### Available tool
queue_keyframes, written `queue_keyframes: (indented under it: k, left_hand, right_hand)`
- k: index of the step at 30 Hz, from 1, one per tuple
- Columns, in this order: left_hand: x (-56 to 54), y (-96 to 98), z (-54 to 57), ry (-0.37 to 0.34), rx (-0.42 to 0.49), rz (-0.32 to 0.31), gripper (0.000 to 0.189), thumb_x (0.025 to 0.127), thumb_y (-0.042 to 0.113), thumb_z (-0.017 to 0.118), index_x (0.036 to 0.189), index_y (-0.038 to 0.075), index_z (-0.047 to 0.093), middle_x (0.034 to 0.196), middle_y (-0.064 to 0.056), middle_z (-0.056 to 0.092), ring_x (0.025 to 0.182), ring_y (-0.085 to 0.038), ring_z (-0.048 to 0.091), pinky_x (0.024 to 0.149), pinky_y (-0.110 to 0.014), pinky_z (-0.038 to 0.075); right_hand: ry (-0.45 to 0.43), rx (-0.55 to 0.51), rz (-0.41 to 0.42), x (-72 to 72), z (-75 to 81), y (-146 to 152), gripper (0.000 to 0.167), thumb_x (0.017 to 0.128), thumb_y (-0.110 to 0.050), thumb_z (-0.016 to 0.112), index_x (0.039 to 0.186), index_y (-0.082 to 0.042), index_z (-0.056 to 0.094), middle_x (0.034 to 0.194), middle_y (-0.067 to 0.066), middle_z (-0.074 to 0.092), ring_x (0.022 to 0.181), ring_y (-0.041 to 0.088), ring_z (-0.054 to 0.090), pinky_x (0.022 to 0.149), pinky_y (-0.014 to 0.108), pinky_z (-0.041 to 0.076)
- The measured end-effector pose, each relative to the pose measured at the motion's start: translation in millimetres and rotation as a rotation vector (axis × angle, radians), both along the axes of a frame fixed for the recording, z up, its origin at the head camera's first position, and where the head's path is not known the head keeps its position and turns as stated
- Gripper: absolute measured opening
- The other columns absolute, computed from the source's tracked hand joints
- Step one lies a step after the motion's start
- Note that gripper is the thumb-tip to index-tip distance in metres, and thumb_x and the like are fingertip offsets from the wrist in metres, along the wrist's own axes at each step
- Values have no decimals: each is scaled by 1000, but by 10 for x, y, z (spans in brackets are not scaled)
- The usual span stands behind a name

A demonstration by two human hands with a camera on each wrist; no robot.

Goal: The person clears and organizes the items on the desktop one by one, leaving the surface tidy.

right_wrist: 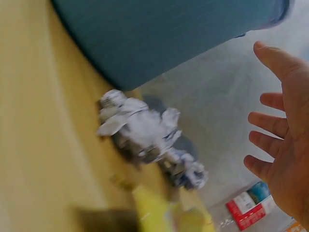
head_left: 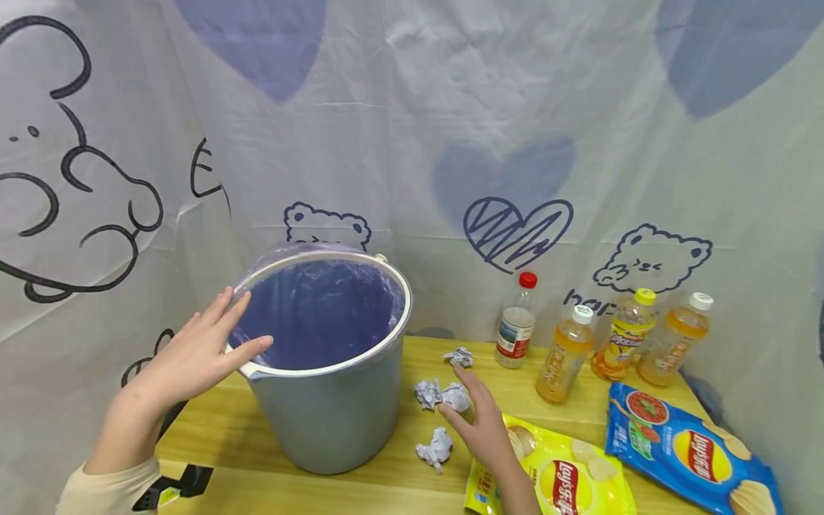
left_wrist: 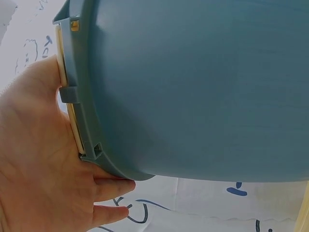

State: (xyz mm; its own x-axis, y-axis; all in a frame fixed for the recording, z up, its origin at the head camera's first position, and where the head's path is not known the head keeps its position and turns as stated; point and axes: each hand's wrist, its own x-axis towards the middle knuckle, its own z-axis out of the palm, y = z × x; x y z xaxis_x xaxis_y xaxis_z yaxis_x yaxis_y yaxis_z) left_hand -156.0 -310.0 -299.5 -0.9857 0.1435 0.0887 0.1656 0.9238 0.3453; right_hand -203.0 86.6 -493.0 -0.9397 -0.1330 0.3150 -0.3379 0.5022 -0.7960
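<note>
A grey-blue bucket (head_left: 328, 422) with a pale rim stands upright at the left of the table, lined with a clear plastic bag (head_left: 315, 286). My left hand (head_left: 187, 350) rests at the left side of its rim, fingers extended; in the left wrist view the palm faces the rim. Several crumpled paper balls lie right of the bucket, among them a near one (head_left: 435, 449) and a far one (head_left: 459, 357). Over them hovers my right hand (head_left: 486, 433), holding nothing. In the right wrist view its fingers are spread beside the paper balls (right_wrist: 145, 128).
A yellow chip bag (head_left: 547, 465) lies beneath my right forearm, with a blue chip bag (head_left: 695, 450) farther right. Behind them stand a red-capped bottle (head_left: 515, 325) and several bottles of orange drink, including a white-capped one (head_left: 564, 357). A printed cloth (head_left: 412, 164) hangs behind the wooden table.
</note>
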Motion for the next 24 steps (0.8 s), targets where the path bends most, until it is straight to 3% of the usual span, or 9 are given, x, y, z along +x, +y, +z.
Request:
queue_keyframes:
  k: [9, 13, 24]
  left_hand:
    - [-9, 8, -6, 7, 19, -11, 92, 95, 61, 47, 156, 4, 9, 162, -25, -8, 148, -50, 4, 116, -68, 2]
    - [-7, 6, -20, 2, 25, -8, 92, 95, 61, 46, 157, 5, 8, 162, -24, -9, 148, -50, 3, 116, -68, 1]
    - [2, 5, -24, 3, 7, 7, 93, 95, 62, 46, 157, 6, 6, 162, -24, -7, 149, -48, 4, 115, -68, -5]
  right_hand:
    - [-48, 80, 61, 41, -225, 36, 66, 87, -43, 71, 144, -19, 48, 147, 10, 49, 138, 34, 44, 112, 57, 36]
    - [-55, 111, 133, 68, -280, 16, 64, 87, -34, 72, 142, -12, 49, 143, 10, 53, 134, 34, 48, 110, 57, 38]
    - [-168, 262, 262, 70, -368, -36, 74, 85, -45, 71, 144, -8, 46, 146, 16, 49, 136, 37, 45, 110, 58, 37]
